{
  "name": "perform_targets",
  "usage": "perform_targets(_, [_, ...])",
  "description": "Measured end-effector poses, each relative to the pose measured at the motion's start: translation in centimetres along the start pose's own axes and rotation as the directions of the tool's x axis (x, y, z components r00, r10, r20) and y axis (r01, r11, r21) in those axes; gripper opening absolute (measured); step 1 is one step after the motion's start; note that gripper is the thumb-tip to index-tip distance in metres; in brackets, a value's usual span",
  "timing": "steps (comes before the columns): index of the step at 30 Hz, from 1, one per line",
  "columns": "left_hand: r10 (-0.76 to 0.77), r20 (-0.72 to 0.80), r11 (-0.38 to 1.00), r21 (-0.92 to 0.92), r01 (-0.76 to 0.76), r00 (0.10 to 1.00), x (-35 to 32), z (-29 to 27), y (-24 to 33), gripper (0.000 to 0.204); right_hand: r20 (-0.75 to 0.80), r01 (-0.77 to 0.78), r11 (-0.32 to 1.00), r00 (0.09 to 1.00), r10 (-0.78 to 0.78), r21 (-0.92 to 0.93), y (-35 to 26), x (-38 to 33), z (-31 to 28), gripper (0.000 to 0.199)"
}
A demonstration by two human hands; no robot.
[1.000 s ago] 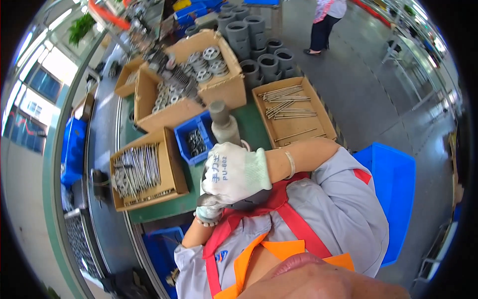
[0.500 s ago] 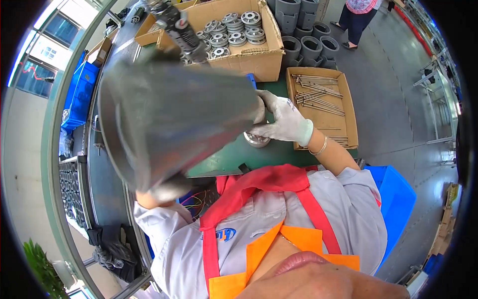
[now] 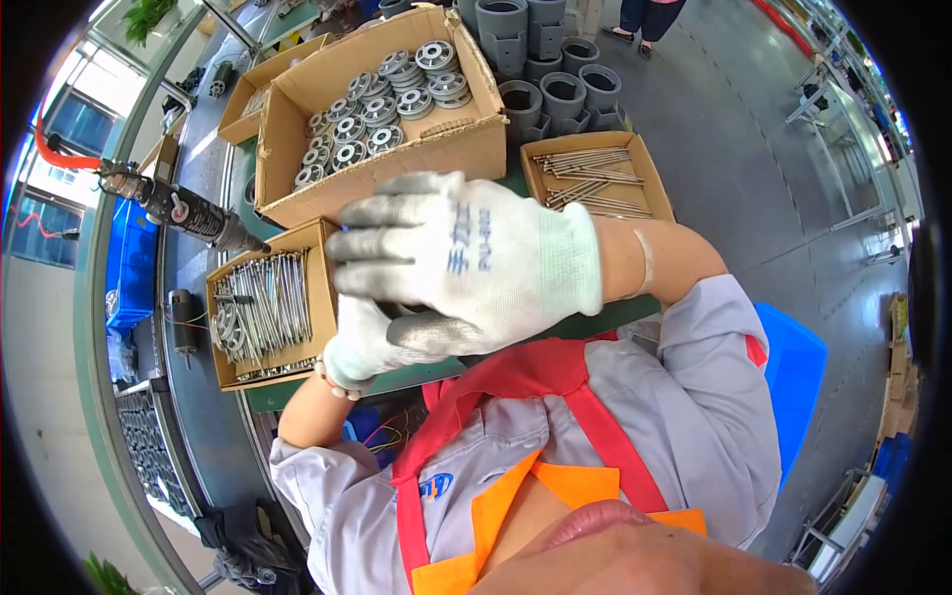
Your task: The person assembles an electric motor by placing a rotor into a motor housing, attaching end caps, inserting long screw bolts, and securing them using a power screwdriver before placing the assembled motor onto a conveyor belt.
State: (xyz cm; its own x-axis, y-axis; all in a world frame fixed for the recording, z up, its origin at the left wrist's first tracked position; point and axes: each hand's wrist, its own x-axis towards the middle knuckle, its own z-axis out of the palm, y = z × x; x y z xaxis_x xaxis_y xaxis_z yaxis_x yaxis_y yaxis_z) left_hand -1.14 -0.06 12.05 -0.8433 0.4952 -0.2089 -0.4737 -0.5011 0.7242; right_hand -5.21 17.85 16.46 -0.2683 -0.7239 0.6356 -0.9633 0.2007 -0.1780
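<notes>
My right hand (image 3: 476, 253), in a white glove with grey-coated fingers, stretches across the middle above the green bench top. Its fingers lie extended side by side, pointing left, with nothing visible in them. Under it, my left hand (image 3: 362, 342) is gloved too and overlaps it; its fingers are mostly hidden. Whether anything lies beneath the hands cannot be seen. Left of them stands a shallow cardboard box (image 3: 325, 288) of long metal screws and a few discs. A black power screwdriver (image 3: 198, 213) on a red hose hangs over that box's far edge.
A large carton (image 3: 397, 164) of stacked metal discs stands beyond my hands. To its right are several grey cylindrical housings (image 3: 521, 99) and a cardboard tray (image 3: 659, 198) of long rods. A small motor (image 3: 182, 322) rests at left. A blue bin (image 3: 793, 367) is beside my right arm.
The big grey tapered housing that both hands held is out of them and no longer seen. My hands have come together, and the view has shifted, showing the screw box and the screwdriver farther left.
</notes>
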Motion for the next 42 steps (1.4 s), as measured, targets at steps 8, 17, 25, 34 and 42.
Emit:
perform_targets(8, [0.156,0.266,0.383,0.871,-0.307,0.951,1.9,-4.9,-5.2,0.070,0.084,-0.174,0.955,0.984,0.159,0.239,0.2,-3.6,1.6,0.033])
perform_targets(17, [0.077,0.149,0.677,0.718,-0.162,0.986,2.9,-7.9,-8.2,0.092,0.115,-0.214,0.818,0.977,0.181,0.534,1.9,-2.6,1.9,0.028])
perform_targets(25, [0.388,0.005,0.801,0.492,-0.341,0.921,0.0,-12.7,-15.5,0.119,-0.232,-0.673,0.662,0.622,0.748,0.329,10.2,-5.0,-0.2,0.026])
perform_targets(34, [0.528,-0.024,0.430,0.870,-0.243,0.849,0.6,-13.1,-17.9,0.104,-0.163,-0.660,0.746,0.730,0.664,0.084,15.6,-14.7,14.0,0.033])
perform_targets(42, [0.605,0.107,0.394,0.821,-0.413,0.789,4.2,-14.7,-18.8,0.075,0.367,-0.601,0.502,0.790,0.491,0.622,7.5,-15.1,6.0,0.097])
